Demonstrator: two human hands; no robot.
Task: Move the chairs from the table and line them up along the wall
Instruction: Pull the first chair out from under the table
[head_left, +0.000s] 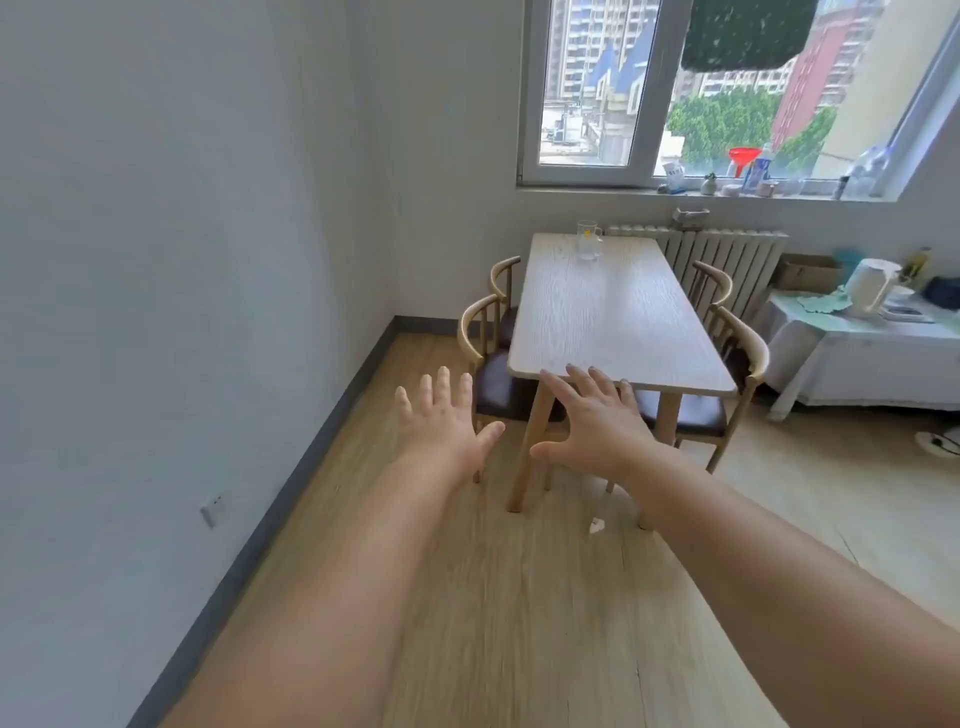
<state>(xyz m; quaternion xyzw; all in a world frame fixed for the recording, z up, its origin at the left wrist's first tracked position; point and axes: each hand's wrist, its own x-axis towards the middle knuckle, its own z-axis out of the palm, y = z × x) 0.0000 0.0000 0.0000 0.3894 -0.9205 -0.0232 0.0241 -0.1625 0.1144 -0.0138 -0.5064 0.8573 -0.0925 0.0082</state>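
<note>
A light wooden table (613, 312) stands lengthwise below the window. Several wooden chairs with curved backs and dark seats are tucked under it: a near left chair (475, 332), a far left chair (503, 275), a near right chair (743, 343) and a far right chair (714, 280). My left hand (447, 421) is stretched out in the air with fingers spread, short of the near left chair. My right hand (597, 421) is also spread open in front of the table's near edge. Neither hand touches anything.
A bare white wall (182, 260) with a dark skirting board runs along the left, with a socket (214, 509) low on it. A glass jug (589, 240) stands on the table's far end. A radiator (727, 254) and a cluttered white side table (857, 353) are at the right.
</note>
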